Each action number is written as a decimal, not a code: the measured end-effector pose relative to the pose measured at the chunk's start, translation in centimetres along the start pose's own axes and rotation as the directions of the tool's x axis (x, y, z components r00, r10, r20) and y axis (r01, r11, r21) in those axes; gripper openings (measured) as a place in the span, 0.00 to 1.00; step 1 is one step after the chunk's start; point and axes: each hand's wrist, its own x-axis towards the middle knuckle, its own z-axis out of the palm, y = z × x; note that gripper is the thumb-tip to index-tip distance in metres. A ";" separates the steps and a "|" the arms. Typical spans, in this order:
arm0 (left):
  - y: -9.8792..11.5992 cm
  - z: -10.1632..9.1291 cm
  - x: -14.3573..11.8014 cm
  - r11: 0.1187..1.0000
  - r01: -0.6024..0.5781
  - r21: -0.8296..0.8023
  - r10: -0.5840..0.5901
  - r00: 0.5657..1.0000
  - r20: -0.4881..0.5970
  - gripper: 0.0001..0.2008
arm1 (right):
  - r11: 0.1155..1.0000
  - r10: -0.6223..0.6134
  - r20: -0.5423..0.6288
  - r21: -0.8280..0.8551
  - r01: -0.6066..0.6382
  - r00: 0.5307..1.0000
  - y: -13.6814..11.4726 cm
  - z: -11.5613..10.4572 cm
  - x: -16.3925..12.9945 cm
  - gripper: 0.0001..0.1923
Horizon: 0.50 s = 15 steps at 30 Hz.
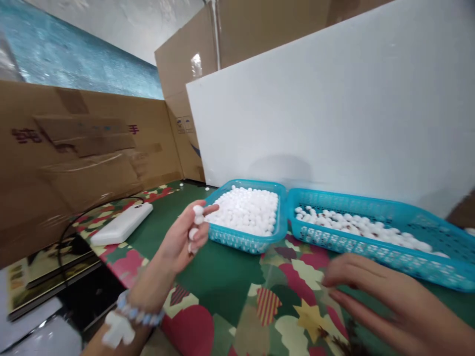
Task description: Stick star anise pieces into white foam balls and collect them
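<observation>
1. Cardboard boxes [89, 163]: purple characters "纯" and "手" legible.
2. White board [334, 104]: stands behind the table.
3. Table cover [230, 277]: green, with red, cream and yellow shapes.
4. Right basket [345, 195] and left basket [256, 243]: blue, hold white balls.
5. Right hand [386, 301]: blurred, thumb and forefinger apart, near right basket.
6. Left hand [181, 242]: fingers curled around several white balls [193, 233], beside left basket.

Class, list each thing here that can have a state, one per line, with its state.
Left hand: curled, holding several white balls
Right hand: blurred, fingers loosely apart, no ball visible
Left basket: well filled with white balls
Right basket: partly filled, some balls brown-marked
White device: lying flat
Bracelet: worn, left wrist
</observation>
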 end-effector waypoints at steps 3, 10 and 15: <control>-1.0 3.7 -2.4 0.971 0.097 -0.217 -0.055 0.980 0.191 0.02 | 0.997 -0.078 -0.129 -0.015 0.077 0.989 -0.9 -0.3 1.0 0.07; -2.6 10.3 -4.8 0.883 0.451 -0.128 -0.350 0.816 0.461 0.09 | 0.990 -0.138 -0.331 -0.038 0.133 0.934 -0.3 -1.0 1.6 0.09; -2.5 11.9 -5.0 0.892 0.446 -0.074 -0.377 0.823 0.425 0.07 | 0.987 -0.163 -0.364 -0.055 0.154 0.917 0.8 -1.2 1.6 0.10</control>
